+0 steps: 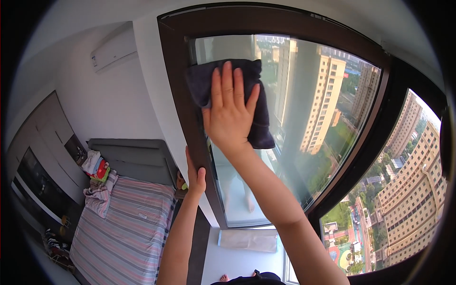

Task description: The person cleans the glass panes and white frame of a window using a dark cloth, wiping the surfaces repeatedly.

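My right hand lies flat with its fingers spread over a dark navy cloth, pressing it against the window pane near the upper left of the glass. Part of the cloth laps over the dark brown sash frame. Lower down, my left hand is closed around the left edge of that sash, its thumb on the near face and its fingers along the side. The sash stands swung into the room. Faint reflections show in the glass.
On the left is a bed with a striped cover, folded bedding and a grey headboard. A white rolled mat lies on the floor below the sash, near my feet. Tall buildings show far below through the fixed window at right.
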The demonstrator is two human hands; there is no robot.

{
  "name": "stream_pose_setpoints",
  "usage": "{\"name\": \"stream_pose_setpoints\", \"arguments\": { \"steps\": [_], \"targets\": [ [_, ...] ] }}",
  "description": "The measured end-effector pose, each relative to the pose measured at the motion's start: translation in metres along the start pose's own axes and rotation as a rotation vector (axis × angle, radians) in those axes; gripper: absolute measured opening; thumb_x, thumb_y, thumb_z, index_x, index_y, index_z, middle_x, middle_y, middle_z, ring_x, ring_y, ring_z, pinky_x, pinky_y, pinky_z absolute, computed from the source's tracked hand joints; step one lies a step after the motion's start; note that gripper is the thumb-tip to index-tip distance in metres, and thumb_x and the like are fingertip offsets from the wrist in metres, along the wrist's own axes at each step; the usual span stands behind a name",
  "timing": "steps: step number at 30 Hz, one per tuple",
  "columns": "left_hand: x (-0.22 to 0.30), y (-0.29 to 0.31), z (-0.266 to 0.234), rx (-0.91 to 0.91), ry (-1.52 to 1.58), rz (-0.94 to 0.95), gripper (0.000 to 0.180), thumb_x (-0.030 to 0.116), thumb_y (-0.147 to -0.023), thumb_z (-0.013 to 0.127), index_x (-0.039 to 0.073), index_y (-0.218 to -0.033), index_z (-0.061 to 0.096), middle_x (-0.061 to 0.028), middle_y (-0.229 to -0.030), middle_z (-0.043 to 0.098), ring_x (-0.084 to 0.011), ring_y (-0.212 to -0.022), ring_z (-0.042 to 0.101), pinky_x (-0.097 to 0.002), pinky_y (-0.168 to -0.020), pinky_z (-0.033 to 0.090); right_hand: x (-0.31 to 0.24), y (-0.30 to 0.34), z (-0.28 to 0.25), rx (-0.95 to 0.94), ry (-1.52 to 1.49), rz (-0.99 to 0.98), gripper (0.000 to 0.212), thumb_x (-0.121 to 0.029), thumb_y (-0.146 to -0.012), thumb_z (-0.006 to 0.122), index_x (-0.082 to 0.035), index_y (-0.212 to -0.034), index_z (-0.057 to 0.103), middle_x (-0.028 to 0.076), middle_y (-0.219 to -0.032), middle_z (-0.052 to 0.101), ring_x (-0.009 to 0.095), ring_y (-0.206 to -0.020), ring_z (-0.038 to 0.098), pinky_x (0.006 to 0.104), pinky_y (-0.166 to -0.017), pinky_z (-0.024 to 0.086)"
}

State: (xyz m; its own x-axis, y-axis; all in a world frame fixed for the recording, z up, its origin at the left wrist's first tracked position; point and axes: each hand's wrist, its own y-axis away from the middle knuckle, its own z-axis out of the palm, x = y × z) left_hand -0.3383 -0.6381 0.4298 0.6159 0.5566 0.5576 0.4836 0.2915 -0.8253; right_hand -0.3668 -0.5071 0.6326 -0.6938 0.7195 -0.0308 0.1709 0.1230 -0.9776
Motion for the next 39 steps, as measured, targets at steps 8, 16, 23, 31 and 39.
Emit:
{"name": "stream_pose_setpoints", "arguments": {
  "steps": [8,16,23,31,39],
  "targets": [
    [-0.033,0.007,-0.016,-0.003,0.54,-0.414,0.058,0.036,-0.096,0.034,0.005,-0.142,0.016,-0.0094,-0.142,0.029,-0.0189,-0.131,0.027,-0.0325,-0.107,0.021,-0.022,0.177,0.042,-0.167,-0.009,-0.092,0.054,-0.03,-0.074,0.053,-0.02,-0.127,0.051,0.001,-0.137,0.043,0.015,-0.126,0.039,0.0493,-0.105,0.012],
    [-0.005,-0.004,-0.008,-0.048,0.444,-0.307,0.067,0.047,-0.095,0.031,0.006,-0.143,0.01,-0.0099,-0.144,0.023,-0.0206,-0.131,0.026,-0.0316,-0.106,0.022,0.011,0.35,0.053,-0.388,-0.035,-0.19,0.049,-0.027,-0.071,0.056,-0.023,-0.12,0.056,-0.005,-0.131,0.049,0.012,-0.118,0.044,0.0473,-0.104,0.015],
    [-0.02,0.003,-0.01,0.012,0.322,-0.223,0.055,0.037,-0.099,0.026,0.004,-0.142,0.016,-0.0095,-0.141,0.03,-0.0208,-0.127,0.032,-0.0308,-0.104,0.025,0.027,0.177,0.024,-0.157,0.075,-0.039,0.064,-0.025,-0.063,0.058,-0.013,-0.125,0.051,0.006,-0.135,0.044,0.021,-0.125,0.039,0.0505,-0.107,0.013],
    [-0.006,0.001,0.003,0.065,0.389,-0.244,0.055,0.038,-0.098,0.029,0.005,-0.141,0.019,-0.0103,-0.135,0.037,-0.0199,-0.121,0.039,-0.0305,-0.1,0.032,0.166,0.213,-0.009,0.404,0.068,0.674,0.062,-0.026,-0.088,0.043,0.008,-0.137,0.023,0.028,-0.142,0.023,0.041,-0.133,0.019,0.0481,-0.109,0.01],
    [-0.036,0.004,0.003,0.192,0.464,-0.201,0.048,0.03,-0.097,0.03,0.002,-0.136,0.029,-0.0105,-0.128,0.044,-0.0201,-0.113,0.045,-0.0309,-0.096,0.034,0.002,0.268,0.062,0.036,-0.084,0.449,0.073,-0.028,-0.072,0.052,0.0,-0.136,0.032,0.026,-0.142,0.024,0.041,-0.132,0.023,0.051,-0.108,0.007]
  ]
}}
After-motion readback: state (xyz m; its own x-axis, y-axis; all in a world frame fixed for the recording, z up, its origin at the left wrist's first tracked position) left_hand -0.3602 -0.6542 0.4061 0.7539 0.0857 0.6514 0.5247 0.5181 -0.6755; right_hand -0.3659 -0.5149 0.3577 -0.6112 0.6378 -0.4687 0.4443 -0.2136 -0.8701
